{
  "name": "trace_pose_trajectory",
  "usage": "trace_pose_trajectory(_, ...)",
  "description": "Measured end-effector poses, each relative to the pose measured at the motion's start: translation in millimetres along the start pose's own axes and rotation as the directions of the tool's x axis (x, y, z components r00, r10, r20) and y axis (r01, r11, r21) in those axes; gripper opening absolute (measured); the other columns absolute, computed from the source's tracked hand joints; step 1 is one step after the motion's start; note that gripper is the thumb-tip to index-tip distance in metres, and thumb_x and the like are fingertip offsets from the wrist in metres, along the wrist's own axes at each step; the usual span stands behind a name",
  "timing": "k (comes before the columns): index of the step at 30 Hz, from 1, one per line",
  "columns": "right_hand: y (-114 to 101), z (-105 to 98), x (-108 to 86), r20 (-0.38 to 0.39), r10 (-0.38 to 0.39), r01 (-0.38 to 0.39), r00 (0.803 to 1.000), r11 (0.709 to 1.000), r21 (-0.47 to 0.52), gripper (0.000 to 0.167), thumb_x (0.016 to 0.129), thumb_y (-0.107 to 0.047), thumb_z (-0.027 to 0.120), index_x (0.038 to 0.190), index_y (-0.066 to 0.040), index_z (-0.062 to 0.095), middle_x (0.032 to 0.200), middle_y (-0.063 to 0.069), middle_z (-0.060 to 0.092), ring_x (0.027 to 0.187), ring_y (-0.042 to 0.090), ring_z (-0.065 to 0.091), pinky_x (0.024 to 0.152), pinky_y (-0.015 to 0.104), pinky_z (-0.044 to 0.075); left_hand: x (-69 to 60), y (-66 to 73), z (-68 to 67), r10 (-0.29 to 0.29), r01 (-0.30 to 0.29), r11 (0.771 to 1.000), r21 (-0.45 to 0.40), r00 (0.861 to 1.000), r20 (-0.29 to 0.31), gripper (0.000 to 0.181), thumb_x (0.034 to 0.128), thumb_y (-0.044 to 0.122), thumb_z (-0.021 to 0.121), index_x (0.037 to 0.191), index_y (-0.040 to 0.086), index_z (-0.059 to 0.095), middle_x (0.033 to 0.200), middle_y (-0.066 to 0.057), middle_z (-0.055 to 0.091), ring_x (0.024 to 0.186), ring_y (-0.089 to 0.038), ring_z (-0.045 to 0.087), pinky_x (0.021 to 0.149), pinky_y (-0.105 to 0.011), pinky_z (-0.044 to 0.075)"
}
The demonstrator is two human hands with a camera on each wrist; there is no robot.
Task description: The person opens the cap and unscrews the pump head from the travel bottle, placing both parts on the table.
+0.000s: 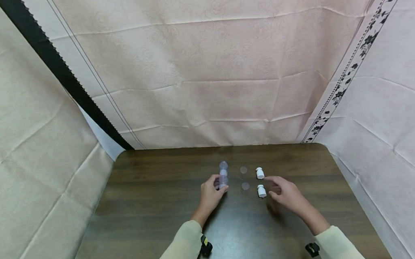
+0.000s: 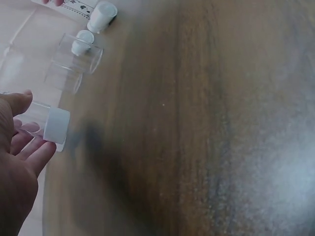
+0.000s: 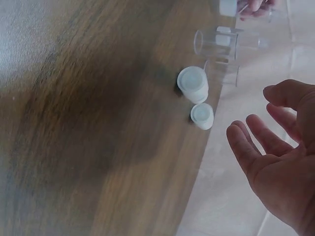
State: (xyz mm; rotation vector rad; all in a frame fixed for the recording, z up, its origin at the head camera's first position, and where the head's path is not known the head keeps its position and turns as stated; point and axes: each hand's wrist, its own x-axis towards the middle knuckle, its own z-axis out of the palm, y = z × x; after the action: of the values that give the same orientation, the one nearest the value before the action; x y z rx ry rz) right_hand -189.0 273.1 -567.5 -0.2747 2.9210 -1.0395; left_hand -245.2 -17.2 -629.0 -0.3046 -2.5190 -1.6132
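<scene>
My left hand (image 1: 209, 193) grips a clear plastic container (image 1: 223, 181) between thumb and fingers. In the left wrist view a white cap-like part (image 2: 57, 125) shows at its lower end. Another clear piece (image 1: 223, 165) is just beyond it. To the right stand two small white bottles, a nearer one (image 1: 261, 191) and a farther one (image 1: 260, 173). Close beside them, at their right, hovers my right hand (image 1: 284, 191), fingers loosely bent and holding nothing. Between the hands stand two clear cups, one near (image 1: 245, 186) and one far (image 1: 243, 170).
All of these things are on a brown wooden table (image 1: 155, 215) with rounded far corners. Pale cloth (image 1: 202, 65) hangs behind its far edge, and more cloth (image 1: 386, 123) hangs along the right side.
</scene>
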Motion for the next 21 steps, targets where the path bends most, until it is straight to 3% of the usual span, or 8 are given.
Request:
trace_pose_trajectory(7,-10.9,5.6,-6.9,0.000,-0.049,0.049,0.999,0.998,-0.026,0.048,0.092,-0.004,0.073,0.138,-0.009,0.062,0.139,0.017,0.062,0.114,0.037,0.069,0.090,0.051,0.059,-1.9,-3.7,2.4,-0.042,0.041,0.999,0.016,0.998,0.038,0.040,0.0856,0.005,0.084,0.121,-0.001,0.066,0.113,-0.022,0.073,0.105,-0.031,0.074,0.086,-0.034,0.062)
trace_pose_trajectory(16,-8.4,19.6,-13.2,-0.055,-0.094,0.092,0.994,0.995,-0.034,0.047,0.089,-0.001,0.075,0.134,-0.007,0.064,0.130,0.017,0.067,0.112,0.034,0.068,0.087,0.049,0.059,-4.7,-4.2,-3.1,-0.024,0.016,0.993,0.116,0.997,0.071,0.048,0.0854,0.011,0.085,0.127,0.001,0.062,0.118,-0.019,0.073,0.110,-0.030,0.071,0.091,-0.042,0.059)
trace_pose_trajectory(21,-3.4,20.0,-12.6,-0.122,-0.122,0.120,0.985,0.993,-0.021,0.045,0.089,0.000,0.074,0.133,-0.006,0.065,0.128,0.017,0.068,0.110,0.036,0.070,0.086,0.049,0.060,-7.7,1.5,-11.7,-0.013,-0.001,0.988,0.157,0.996,0.088,0.059,0.0869,0.017,0.084,0.136,0.002,0.056,0.131,-0.020,0.067,0.122,-0.034,0.065,0.100,-0.050,0.054)
